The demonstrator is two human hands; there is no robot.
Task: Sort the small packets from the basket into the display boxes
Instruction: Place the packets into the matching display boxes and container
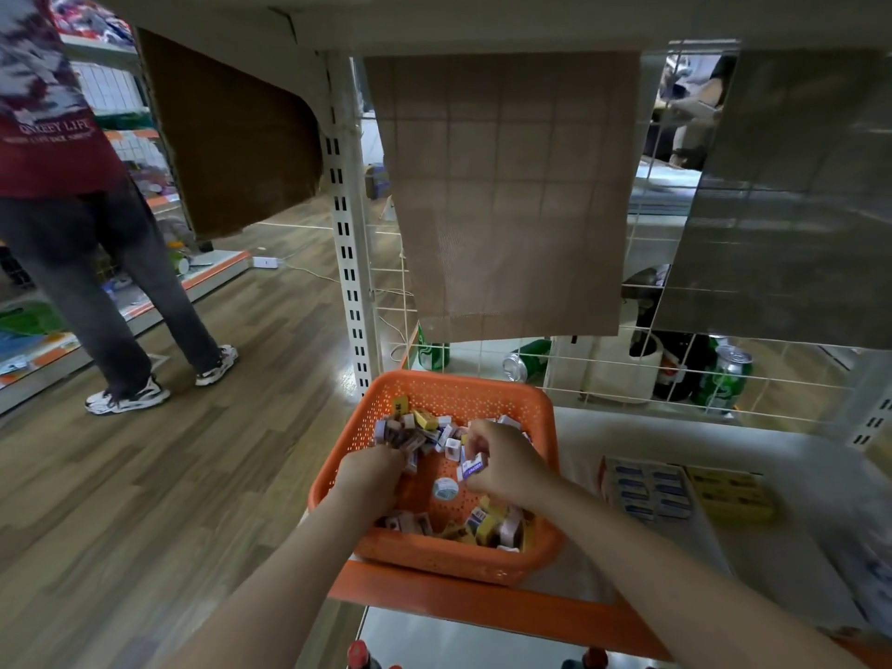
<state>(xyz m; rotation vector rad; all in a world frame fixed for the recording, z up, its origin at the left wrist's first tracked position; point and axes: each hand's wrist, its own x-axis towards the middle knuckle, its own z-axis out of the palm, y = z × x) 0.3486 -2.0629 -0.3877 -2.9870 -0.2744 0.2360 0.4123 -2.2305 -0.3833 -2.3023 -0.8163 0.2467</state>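
Note:
An orange perforated basket (540, 412) stands at the left end of the white shelf, holding several small packets (425, 429) in yellow, white and blue. My left hand (369, 475) reaches down into the basket with fingers curled among packets; what it grips is hidden. My right hand (502, 461) hovers over the basket and pinches a small blue-and-white packet (473, 466). To the right lie two display boxes: one with blue-and-white packets (647, 490), one with yellow packets (731, 492).
A wire grid backs the shelf, with green cans (726, 383) behind it and cloth sheets (507, 195) hanging above. A person in a red shirt (111, 263) stands on the wooden floor at the left. The orange shelf edge (482, 605) runs below the basket.

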